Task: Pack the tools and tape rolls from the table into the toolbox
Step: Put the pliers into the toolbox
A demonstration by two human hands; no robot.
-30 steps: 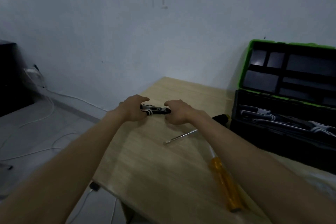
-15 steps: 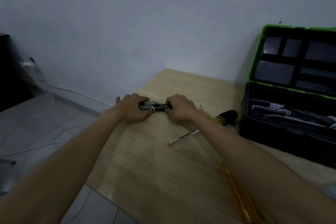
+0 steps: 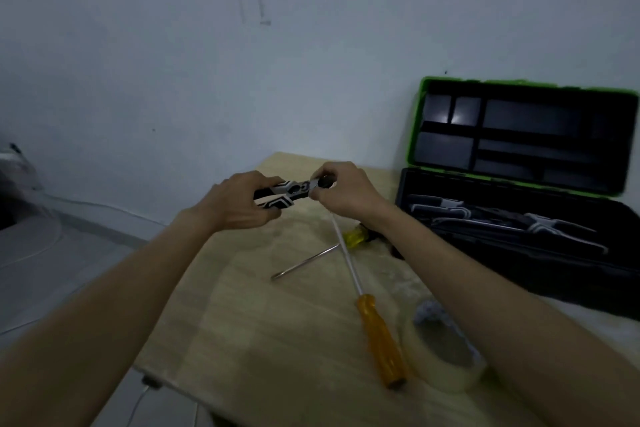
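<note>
Black-and-white pliers held at both ends over the wooden surface: left hand fingers clamped on the handles, right hand fingers pinching the head.

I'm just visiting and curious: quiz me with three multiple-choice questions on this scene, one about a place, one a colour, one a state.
1. Where does the orange-handled screwdriver lie? A on the floor; B on the table; C on a chair.
2. What colour is the rim of the toolbox lid? A red; B green; C blue.
3. How are the pliers held? A by both hands; B by one hand; C by nobody.
Answers: B, it lies on the wood beside the tape roll; B, a green edge frames the raised lid; A, the left hand grips the handles, the right hand holds the head end.
</note>
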